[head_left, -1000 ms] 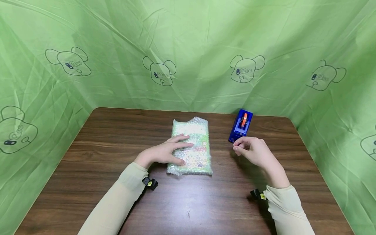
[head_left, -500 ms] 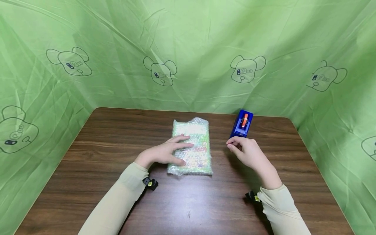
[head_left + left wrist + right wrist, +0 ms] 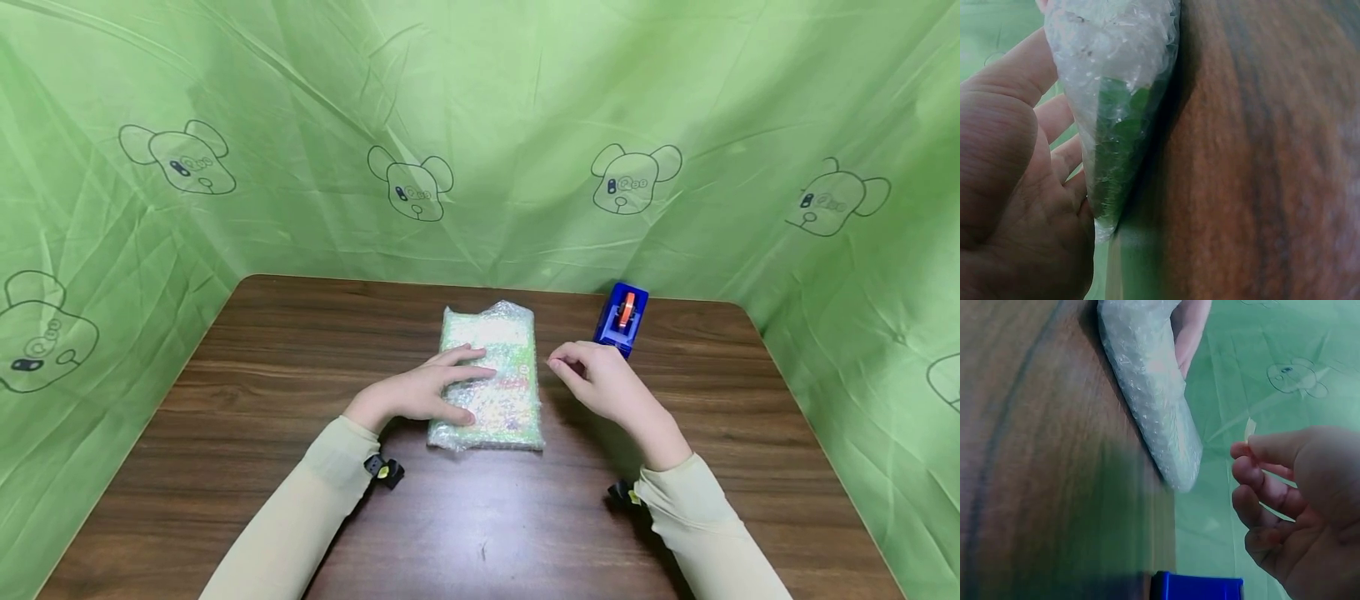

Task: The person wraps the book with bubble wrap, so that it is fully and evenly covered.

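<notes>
A flat green-and-white package in bubble wrap (image 3: pixel 495 333) lies on the wooden table. My left hand (image 3: pixel 423 390) rests on its left side with the fingers spread and fairly straight; the left wrist view shows the wrap's edge (image 3: pixel 1122 119) beside the palm. To the right of the package, my right hand (image 3: pixel 600 379) is raised, thumb and forefinger pinching a short pale strip of tape (image 3: pixel 1250 429). Its fingertips are a small gap away from the wrapped edge. Behind that hand stands a blue tape dispenser (image 3: pixel 609 329) with an orange core, its near end partly hidden.
The brown wooden table (image 3: pixel 262 367) reaches back to a green cloth curtain (image 3: pixel 510 167) with mouse-like drawings, which also hangs at both sides. Black straps with small devices sit at both wrists.
My right hand has moved left from the tape dispenser's near end toward the package's right edge, carrying the tape strip. The left hand and the package have stayed in place.
</notes>
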`<state>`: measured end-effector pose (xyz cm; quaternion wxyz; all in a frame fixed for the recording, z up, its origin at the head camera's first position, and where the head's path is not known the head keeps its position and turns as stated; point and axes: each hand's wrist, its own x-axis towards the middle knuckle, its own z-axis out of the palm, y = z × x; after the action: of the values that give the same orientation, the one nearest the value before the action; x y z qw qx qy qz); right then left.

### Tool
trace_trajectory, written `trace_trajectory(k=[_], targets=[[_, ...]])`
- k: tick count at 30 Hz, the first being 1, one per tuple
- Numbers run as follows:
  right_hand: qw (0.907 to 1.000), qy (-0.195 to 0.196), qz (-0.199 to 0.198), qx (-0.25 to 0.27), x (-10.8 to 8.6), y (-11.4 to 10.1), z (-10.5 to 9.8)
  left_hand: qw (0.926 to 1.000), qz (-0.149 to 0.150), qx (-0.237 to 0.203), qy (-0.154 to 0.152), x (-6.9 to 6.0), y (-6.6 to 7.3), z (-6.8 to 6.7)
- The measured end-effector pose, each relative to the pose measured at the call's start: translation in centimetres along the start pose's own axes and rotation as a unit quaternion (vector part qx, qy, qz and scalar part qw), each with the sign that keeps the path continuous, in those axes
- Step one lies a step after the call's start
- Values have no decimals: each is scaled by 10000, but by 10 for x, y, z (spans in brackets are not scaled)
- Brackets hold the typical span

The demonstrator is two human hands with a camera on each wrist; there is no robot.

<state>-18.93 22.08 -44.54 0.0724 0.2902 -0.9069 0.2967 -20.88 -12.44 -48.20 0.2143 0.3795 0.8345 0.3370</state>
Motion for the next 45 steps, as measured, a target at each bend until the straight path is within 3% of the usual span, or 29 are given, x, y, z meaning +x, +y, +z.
trace_trajectory(k=[19,36,45], targets=[[9946,-923,-390,250,56,-4,13,10000,-25,42,16,0,1,-1],[9856,-1645,-85,388,73,1,30,10000,12,-13,59,0,2,-1],[9826,-1855,27,79,78,3,38,10000,31,37,31,0,0,-2]])
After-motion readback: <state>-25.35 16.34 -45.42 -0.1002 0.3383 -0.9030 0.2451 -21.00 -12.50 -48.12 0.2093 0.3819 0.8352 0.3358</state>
